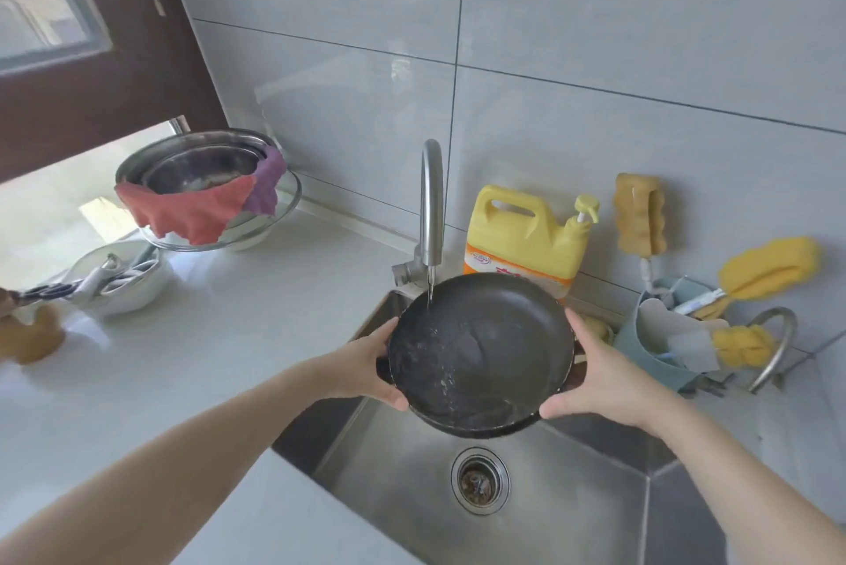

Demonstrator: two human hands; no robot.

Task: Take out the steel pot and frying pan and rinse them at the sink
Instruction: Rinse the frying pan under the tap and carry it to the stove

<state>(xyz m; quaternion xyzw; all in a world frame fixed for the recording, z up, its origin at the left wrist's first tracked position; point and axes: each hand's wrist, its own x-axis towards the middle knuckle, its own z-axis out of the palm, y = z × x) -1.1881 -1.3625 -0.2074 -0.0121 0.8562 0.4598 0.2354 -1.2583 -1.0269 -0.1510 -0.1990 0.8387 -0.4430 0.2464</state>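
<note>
Fingers of both hands curl round opposite edges of the frying pan [480,354]: left hand [366,370] on the near-left rim, right hand [599,374] on the right rim. Each thumb lies along the rim's outer edge; the other fingertips are hidden behind the pan, so how deep the hold goes cannot be told.

Pan held between the two hands, tilted with its inside toward the person, above the sink [572,514]. Its handle cannot be picked out. Faucet [431,202] stands just beyond the fingers; a thin stream of water [429,289] strikes the upper left of the pan, close above the left thumb. Drain [479,479] lies below and nearer than the hands.

Steel pot [201,168] sits well away to the left of the left hand on the counter [238,335], nested in a glass bowl, with a red cloth [192,212] draped over its rim. Judged not yet rinsed.

Risks, as judgement:
- Wet rim, hold by edges only: the pan could slip and drop into the sink.
- Steep tilt: runoff may spill off the low edge onto the wrists.
- Detergent bottle [526,234] stands just behind the pan, beyond the right fingers; swinging the pan back could knock it.
- Lifting the pot later could drag the cloth along.
</note>
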